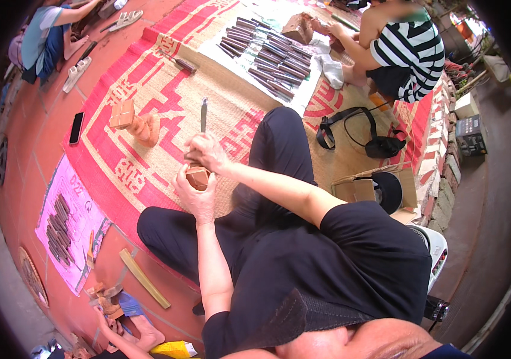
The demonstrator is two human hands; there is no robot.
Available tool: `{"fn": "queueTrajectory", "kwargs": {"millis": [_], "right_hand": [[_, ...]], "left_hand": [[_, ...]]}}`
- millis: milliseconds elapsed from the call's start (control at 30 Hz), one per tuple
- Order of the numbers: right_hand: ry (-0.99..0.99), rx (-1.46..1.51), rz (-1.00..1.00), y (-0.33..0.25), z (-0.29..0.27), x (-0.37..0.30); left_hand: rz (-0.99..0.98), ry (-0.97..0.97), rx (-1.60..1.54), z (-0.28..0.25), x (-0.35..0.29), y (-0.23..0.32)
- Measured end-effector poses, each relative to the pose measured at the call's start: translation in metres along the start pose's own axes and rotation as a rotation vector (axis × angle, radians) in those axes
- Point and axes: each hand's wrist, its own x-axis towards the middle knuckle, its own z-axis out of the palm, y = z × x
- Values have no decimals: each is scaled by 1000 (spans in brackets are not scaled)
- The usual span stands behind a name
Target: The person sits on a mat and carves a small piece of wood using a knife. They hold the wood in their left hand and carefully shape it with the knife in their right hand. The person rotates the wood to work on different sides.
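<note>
My left hand (194, 194) cups a small reddish-brown wooden block (197, 178) from below, over the mat in front of my crossed legs. Just beyond it my right hand (206, 151) is closed, its fingers against the far side of the block. What lies inside those fingers is hidden. A slim dark tool with a pale, shiny tip (204, 113) points away from my right knuckles; I cannot tell whether it is gripped or lies on the mat. To the left stands a partly shaped wooden piece (146, 130) with a squared block end (122, 113).
The woven red-and-straw mat (117, 197) holds a brown-handled tool (185, 65), rows of dark-handled tools (276, 57), a black strap (375, 128) and an open carton (351, 189). A phone (76, 128) and more tools (59, 230) lie leftward. Other people sit nearby.
</note>
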Motion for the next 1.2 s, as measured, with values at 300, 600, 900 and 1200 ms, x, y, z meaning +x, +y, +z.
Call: {"fn": "queueTrajectory", "kwargs": {"millis": [300, 600, 900, 1200], "right_hand": [[82, -50, 174, 15, -5, 2], [126, -107, 155, 6, 6, 4], [62, -5, -8, -12, 9, -2], [59, 11, 42, -11, 9, -5]], "left_hand": [[0, 17, 32, 4, 1, -5], [-41, 4, 21, 1, 1, -3], [-67, 59, -10, 1, 1, -7], [-41, 90, 17, 4, 2, -14]]}}
